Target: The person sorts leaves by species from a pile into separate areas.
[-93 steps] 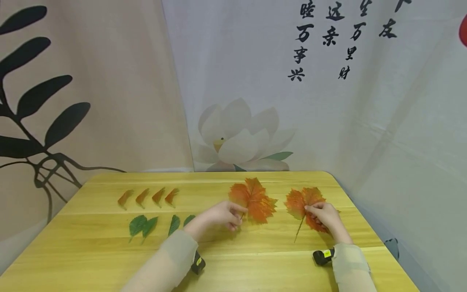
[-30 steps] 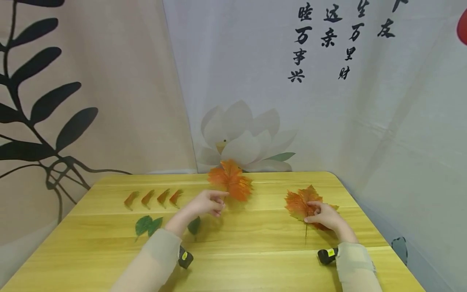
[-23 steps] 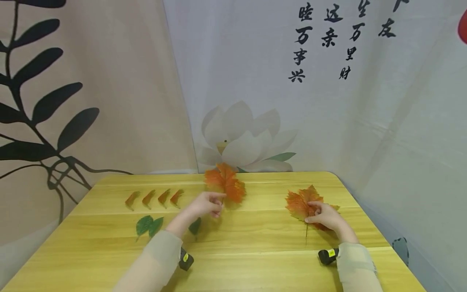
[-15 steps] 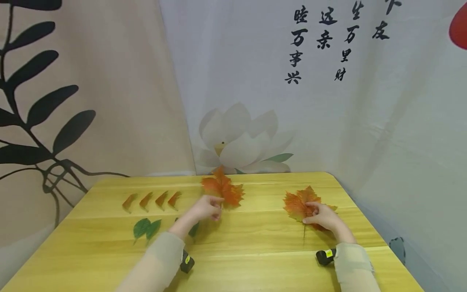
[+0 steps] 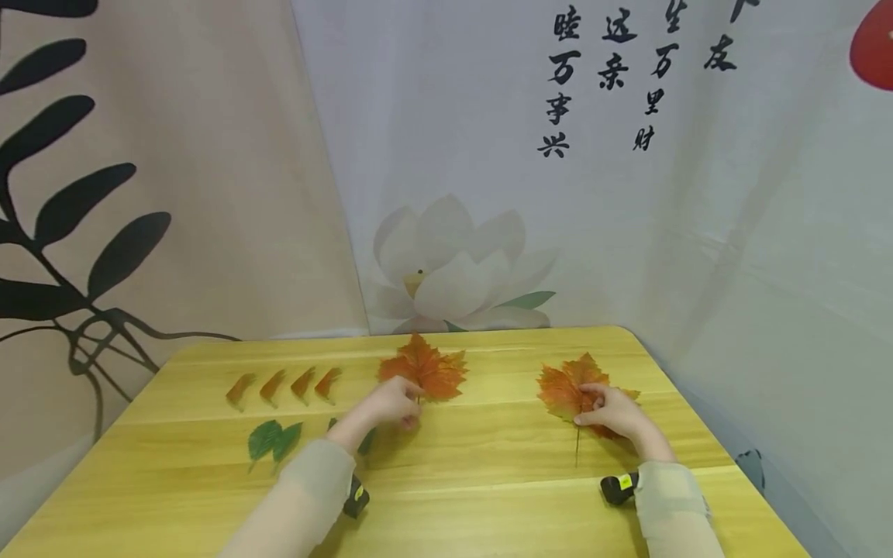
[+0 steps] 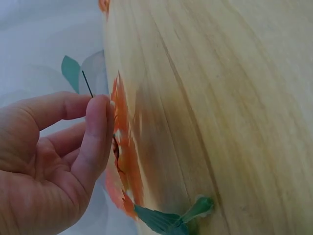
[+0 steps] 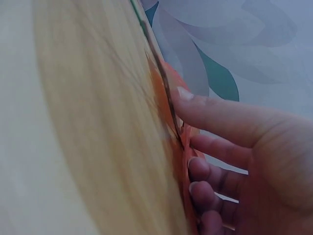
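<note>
My left hand (image 5: 394,401) pinches the thin stem of an orange maple leaf (image 5: 436,372) near the table's back edge. In the left wrist view, the stem (image 6: 87,83) pokes out above the thumb and fingertip, and the leaf (image 6: 128,156) lies low beside the table surface. My right hand (image 5: 614,411) rests on a second orange maple leaf (image 5: 558,391) at the right, its thumb and index finger spread apart on either side of the stem. The right wrist view shows that thumb (image 7: 205,110) by the dark stem (image 7: 159,61), other fingertips against the leaf.
Several small orange-brown leaves (image 5: 272,386) lie in a row at the back left of the wooden table (image 5: 488,496). Nearer sit green leaves (image 5: 265,440); some are partly covered by my left arm. A printed curtain (image 5: 446,139) hangs behind the table.
My left hand has carried its maple leaf leftward and lowered it towards the table. The right hand's thumb and index finger have spread from a pinch; its leaf's stem now points straighter towards me.
</note>
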Tool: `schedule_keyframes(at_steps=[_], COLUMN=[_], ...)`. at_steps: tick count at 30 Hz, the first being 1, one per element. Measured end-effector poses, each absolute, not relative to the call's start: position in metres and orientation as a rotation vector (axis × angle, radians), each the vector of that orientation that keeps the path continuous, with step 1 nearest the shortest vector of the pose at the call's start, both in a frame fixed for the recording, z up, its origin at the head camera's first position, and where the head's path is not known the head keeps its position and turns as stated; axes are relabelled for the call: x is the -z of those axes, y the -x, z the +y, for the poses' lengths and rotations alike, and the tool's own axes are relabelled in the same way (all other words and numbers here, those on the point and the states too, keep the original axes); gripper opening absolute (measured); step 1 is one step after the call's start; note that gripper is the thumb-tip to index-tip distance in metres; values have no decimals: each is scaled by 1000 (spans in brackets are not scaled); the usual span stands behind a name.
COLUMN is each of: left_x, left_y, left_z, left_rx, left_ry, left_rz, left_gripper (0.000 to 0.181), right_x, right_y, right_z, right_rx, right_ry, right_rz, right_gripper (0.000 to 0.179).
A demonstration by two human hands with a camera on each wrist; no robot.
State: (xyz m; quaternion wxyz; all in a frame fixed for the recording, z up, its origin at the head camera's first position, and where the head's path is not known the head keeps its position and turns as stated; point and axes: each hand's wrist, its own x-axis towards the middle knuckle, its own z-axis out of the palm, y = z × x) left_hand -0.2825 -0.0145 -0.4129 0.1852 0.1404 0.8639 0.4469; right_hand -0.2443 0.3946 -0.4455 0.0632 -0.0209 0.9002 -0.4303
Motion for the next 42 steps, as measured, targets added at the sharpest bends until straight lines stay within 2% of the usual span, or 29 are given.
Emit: schedule_keyframes(at_steps=[7,23,42], left_x=[409,407,408], left_y=[278,273,270], left_z=[-11,-5,-8], left_rx=[-1125,-977,-1004], left_ry=[-431,-504,-452], left_rz=[2491,2573,2579], left_gripper=[46,33,35], right_x=[445,445,444], right_y=[244,244,245], right_z=[395,394,393], right_rx=[1296,1284,1263], right_ry=[58,50,36], right_rz=[2716,2718,2747], right_gripper=[70,71,68])
